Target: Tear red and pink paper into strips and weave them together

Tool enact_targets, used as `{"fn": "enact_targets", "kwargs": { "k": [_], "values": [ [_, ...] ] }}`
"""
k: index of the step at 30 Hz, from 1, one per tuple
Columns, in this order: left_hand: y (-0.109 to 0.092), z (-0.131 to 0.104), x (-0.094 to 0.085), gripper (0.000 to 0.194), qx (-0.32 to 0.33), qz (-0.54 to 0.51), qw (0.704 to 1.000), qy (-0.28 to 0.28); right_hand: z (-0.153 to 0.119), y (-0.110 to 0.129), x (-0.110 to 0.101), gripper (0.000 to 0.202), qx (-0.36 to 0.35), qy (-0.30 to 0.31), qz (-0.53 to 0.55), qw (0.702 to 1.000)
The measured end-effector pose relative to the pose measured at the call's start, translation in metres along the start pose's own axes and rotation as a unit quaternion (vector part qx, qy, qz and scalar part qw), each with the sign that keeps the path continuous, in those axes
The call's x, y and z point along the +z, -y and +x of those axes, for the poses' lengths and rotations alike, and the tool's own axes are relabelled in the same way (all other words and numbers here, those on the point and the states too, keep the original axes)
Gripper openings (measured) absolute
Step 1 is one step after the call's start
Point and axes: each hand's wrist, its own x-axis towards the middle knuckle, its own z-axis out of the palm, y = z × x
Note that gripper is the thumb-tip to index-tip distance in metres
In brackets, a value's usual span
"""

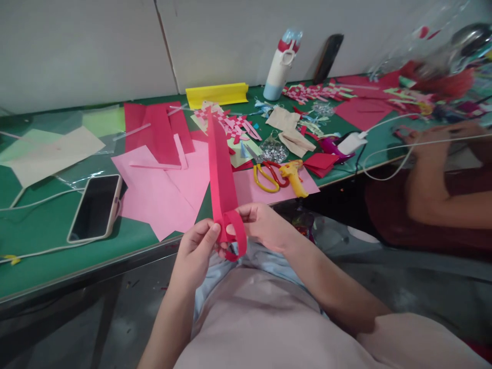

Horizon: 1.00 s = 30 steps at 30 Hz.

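A long folded strip of red paper (223,179) stands up from my hands, above my lap at the table's edge. Its lower end carries a curled red loop. My left hand (200,246) pinches the strip's lower end, thumb on top. From the other side my right hand (265,225) is closed on the same end, where the loop begins; some of its fingers are hidden behind the paper. Pink paper sheets (161,189) lie just beyond my left hand. Scissors with yellow and red handles (267,177) and a yellow glue gun (294,177) lie beyond my right hand.
A phone (96,207) with a cable lies on the green table (46,256) at left. Behind are a yellow folded strip (217,96), a bottle (282,66) and woven paper pieces (311,93). At right are a white charger (351,143) and another person's arm (434,179).
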Motion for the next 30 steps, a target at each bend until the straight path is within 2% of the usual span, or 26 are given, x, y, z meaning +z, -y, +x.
{"fn": "enact_targets", "kwargs": {
  "k": [13, 20, 25, 30],
  "values": [
    [0.006, -0.002, 0.007, 0.024, 0.046, 0.009, 0.999, -0.027, 0.001, -0.010, 0.002, 0.029, -0.047, 0.006, 0.073, 0.996],
    [0.007, -0.003, 0.016, 0.021, 0.043, 0.000, 0.998, -0.048, -0.002, -0.009, 0.003, 0.027, -0.051, 0.007, 0.086, 0.995],
    [0.008, -0.003, 0.016, 0.023, 0.044, 0.014, 0.997, -0.064, -0.004, -0.007, 0.002, 0.029, -0.038, -0.029, 0.059, 0.997],
    [0.006, 0.000, 0.013, 0.025, 0.057, 0.052, 0.995, -0.059, -0.005, -0.004, -0.001, 0.029, -0.023, -0.021, 0.009, 0.999]
  ]
}}
